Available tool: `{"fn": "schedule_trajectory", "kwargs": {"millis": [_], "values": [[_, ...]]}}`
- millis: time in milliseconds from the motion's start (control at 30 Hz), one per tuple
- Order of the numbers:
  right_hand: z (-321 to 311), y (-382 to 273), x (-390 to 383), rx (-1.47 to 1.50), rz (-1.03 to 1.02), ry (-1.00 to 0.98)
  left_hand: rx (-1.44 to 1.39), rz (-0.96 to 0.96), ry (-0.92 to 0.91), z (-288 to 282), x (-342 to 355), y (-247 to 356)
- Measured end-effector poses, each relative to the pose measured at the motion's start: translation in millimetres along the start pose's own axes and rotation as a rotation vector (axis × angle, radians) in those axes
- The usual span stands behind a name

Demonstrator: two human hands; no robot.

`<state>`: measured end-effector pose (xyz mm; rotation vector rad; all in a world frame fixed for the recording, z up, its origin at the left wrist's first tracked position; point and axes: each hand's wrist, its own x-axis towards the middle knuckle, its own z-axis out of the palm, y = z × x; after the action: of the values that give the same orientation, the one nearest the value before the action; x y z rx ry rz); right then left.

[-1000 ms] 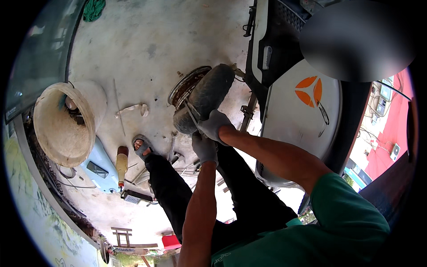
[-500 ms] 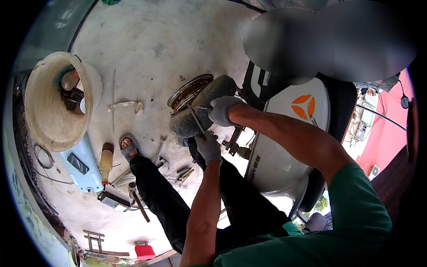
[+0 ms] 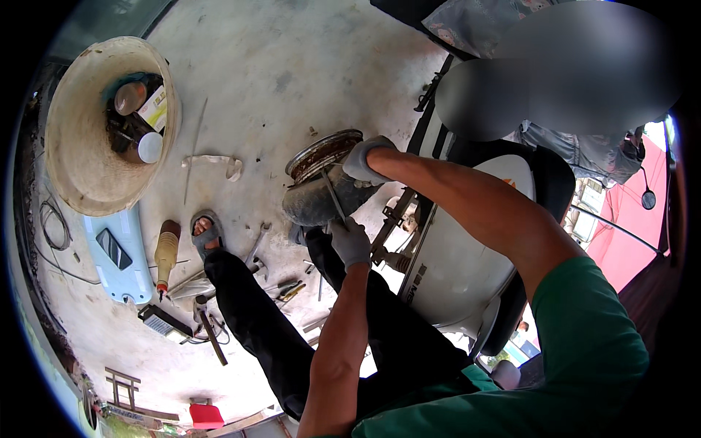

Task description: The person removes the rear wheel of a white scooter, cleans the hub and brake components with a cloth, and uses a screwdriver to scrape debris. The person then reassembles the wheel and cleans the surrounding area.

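Observation:
A black rubber tyre [image 3: 310, 201] stands partly off a rusty wheel rim [image 3: 323, 155] on the floor ahead of me. My left hand [image 3: 350, 242], in a grey glove, is closed round a metal tyre lever [image 3: 333, 193]. The lever slants up across the tyre, and its far end meets the rim's edge. My right hand [image 3: 365, 160], also gloved, is curled at the right side of the rim, against the tyre. Its fingers are mostly hidden, so what it grips does not show.
A white scooter [image 3: 445, 255] lies close on the right. A large bucket [image 3: 66, 139] with odds and ends stands at left, near a blue panel [image 3: 109, 281] bearing a phone [image 3: 114, 249]. A hammer [image 3: 210, 332], a wrench [image 3: 257, 243] and several other tools lie around my feet.
My right hand has moved up along the tyre to the rim's right edge. My left hand keeps hold of the lever, which has tilted slightly. The whole view has shifted a little.

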<state>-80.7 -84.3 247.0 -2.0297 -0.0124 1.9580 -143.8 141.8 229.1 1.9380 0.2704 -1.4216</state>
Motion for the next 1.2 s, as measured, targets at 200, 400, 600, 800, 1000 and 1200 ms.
{"fn": "schedule_trajectory", "kwargs": {"millis": [200,400,600,800,1000,1200], "values": [[54.0,-57.0,3.0,0.702,0.612,0.725,-0.013,-0.048,-0.023,-7.5,3.9,15.9],[89.0,-67.9,12.0,0.510,0.418,1.158,0.052,0.000,-0.031,-5.0,6.6,3.2],[106.5,-72.1,26.5,0.363,0.402,1.259,0.132,0.032,-0.006,-1.7,11.8,7.2],[112.0,-73.0,39.6,0.331,0.406,1.289,0.143,0.028,0.048,7.9,17.6,15.4],[107.9,-77.3,25.4,0.382,0.399,1.244,0.126,-0.056,-0.131,-17.7,24.8,9.2],[100.8,-79.2,35.0,0.393,0.402,1.258,0.382,-0.329,-0.432,-130.5,74.9,100.7]]}}
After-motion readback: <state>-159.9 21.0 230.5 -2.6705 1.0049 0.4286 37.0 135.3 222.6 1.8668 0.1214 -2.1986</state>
